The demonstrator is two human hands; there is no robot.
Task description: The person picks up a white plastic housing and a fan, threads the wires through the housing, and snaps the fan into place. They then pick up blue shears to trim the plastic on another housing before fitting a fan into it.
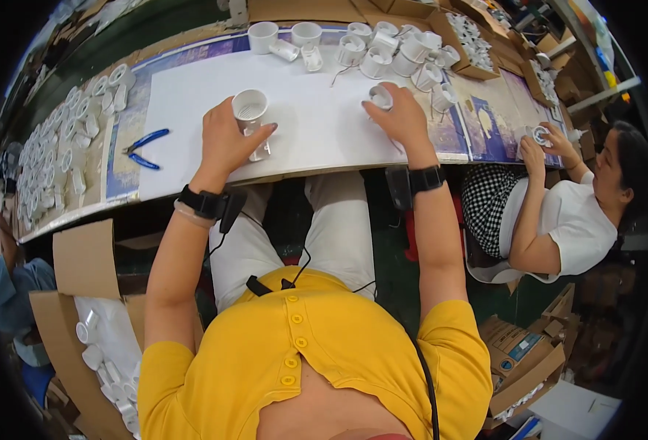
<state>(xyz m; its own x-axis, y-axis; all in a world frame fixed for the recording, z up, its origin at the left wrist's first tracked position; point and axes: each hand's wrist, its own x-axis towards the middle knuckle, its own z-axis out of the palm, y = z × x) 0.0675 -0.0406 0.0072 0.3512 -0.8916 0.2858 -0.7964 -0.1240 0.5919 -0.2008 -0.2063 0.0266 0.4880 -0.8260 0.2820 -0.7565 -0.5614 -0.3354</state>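
My left hand (223, 138) is closed around a white cylindrical lamp housing (250, 107), its open end facing up. The housing's smaller clear-and-white piece (260, 149) shows below my thumb. To the right, my right hand (403, 119) grips a smaller white round part (380, 97) between thumb and fingers; its underside is hidden by the hand. Both hands are over a white sheet (317, 136) on the bench, apart from each other. Blue-handled pliers (146, 149) lie to the left of my left hand.
White cups (263, 38) and wired housings (377, 62) stand along the bench's far side. Many finished-looking white pieces (63, 139) cover the left end. Cartons (469, 44) sit at the far right. A co-worker (559, 213) sits on the right, handling a white part.
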